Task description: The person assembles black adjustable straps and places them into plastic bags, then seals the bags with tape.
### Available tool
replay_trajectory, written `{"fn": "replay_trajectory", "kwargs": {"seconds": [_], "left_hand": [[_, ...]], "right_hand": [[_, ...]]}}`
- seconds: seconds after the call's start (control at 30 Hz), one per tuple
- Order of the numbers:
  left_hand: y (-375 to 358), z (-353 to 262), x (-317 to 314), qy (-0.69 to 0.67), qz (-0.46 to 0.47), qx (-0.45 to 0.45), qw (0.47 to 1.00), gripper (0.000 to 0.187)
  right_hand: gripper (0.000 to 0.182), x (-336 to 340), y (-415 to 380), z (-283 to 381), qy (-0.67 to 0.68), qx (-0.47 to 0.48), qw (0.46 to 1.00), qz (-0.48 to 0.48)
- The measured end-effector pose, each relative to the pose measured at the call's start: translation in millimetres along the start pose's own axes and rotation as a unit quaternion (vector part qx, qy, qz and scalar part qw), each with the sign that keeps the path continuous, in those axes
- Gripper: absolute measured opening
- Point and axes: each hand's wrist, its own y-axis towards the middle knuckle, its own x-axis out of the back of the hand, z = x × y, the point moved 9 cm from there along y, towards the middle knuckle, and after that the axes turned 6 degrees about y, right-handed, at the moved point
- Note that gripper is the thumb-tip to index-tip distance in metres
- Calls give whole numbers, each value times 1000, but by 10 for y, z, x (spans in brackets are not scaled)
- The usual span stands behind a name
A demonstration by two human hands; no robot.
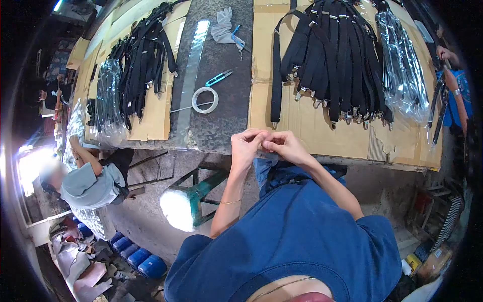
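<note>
My left hand [244, 149] and my right hand [289, 147] meet at the table's front edge, thumbs and fingertips pinched together. Anything between the fingertips is hidden or too small to name. Just beyond my right hand, a bundle of black suspenders [334, 60] with metal clips lies on a cardboard sheet [297, 126]. Another pile of black suspenders [146, 60] is to the left. A roll of clear tape [205, 100] and blue-handled thread snips [219, 78] rest on the dark tabletop [229, 118] between the two piles.
Clear plastic bags lie in a right stack [402, 65] and a left stack [109, 95]. A crumpled grey cloth [227, 29] sits at the back. Beside me stands a green stool [196, 199]. One person [93, 176] is at the left, another [455, 95] at the far right.
</note>
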Motion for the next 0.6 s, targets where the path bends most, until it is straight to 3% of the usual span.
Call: {"fn": "replay_trajectory", "kwargs": {"seconds": [0.2, 0.27, 0.3, 0.4, 0.47, 0.6], "left_hand": [[73, 147, 77, 43, -26, 1, 999, 5], [-43, -256, -3, -113, -93, -63, 987, 9], [-54, -254, 13, -113, -94, -63, 987, 9], [-11, -151, 36, -113, -51, -51, 991, 16], [66, 109, 92, -18, -2, -16, 1000, 20], [43, 124, 134, -33, -27, -51, 998, 17]], "right_hand": [[15, 18, 14, -31, -4, 5, 1000, -6], [15, 32, 27, 1, 15, 27, 999, -10], [15, 78, 3, 81, 27, 44, 998, -48], [15, 140, -13, 160, 43, 62, 994, -81], [16, 175, -14, 145, 35, 68, 993, -95], [17, 256, -28, 175, 41, 93, 988, -117]]}}
